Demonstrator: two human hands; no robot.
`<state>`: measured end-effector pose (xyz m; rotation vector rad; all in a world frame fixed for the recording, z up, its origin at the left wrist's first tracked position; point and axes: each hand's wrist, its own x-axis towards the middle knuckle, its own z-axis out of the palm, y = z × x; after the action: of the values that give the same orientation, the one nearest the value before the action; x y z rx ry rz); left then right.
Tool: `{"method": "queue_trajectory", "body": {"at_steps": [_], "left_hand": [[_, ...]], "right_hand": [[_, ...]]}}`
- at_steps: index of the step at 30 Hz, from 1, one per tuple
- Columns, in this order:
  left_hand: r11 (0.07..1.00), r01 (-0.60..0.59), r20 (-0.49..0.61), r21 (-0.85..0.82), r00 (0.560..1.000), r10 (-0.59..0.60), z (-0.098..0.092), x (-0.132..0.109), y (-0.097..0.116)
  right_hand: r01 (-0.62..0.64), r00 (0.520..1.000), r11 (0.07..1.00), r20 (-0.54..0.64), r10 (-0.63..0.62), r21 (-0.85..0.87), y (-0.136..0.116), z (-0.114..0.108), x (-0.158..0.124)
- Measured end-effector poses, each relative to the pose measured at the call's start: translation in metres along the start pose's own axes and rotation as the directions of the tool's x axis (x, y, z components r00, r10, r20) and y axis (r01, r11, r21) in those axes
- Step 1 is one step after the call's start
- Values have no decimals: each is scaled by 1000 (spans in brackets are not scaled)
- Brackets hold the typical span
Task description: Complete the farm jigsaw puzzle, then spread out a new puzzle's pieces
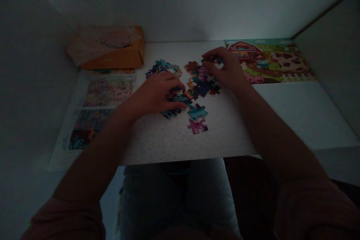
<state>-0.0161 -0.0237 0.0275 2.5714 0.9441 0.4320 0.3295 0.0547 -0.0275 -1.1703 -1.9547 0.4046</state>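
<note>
Dim light falls across a speckled white worktop [157,140], with a scatter of multicoloured jigsaw pieces [201,86] at its centre. At the scatter's near left edge, a person's left hand [154,95] rests palm down, fingers lightly curved over several pieces; whether it has hold of any cannot be told. At the scatter's far edge, the right hand [227,69] curls, its fingertips [206,55] closed around a dark piece [215,60]. Teal and magenta pieces [197,118] lie together on the scatter's near side. A farmyard picture card [271,62] lies beyond and to the right of the scatter, printed picture sheets [108,90] to its left, and an orange cardboard box [112,48] beyond and left of it.
</note>
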Motion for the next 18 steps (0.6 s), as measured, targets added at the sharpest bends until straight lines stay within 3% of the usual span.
{"method": "queue_trajectory", "body": {"at_steps": [6, 18], "left_hand": [[988, 66, -2, 142, 998, -66, 2, -7, -8], [995, 91, 69, 44, 993, -94, 11, -9, 9]], "right_hand": [[57, 981, 975, 194, -15, -213, -14, -8, -7], [66, 957, 997, 286, -54, -30, -9, -4, -10]]}}
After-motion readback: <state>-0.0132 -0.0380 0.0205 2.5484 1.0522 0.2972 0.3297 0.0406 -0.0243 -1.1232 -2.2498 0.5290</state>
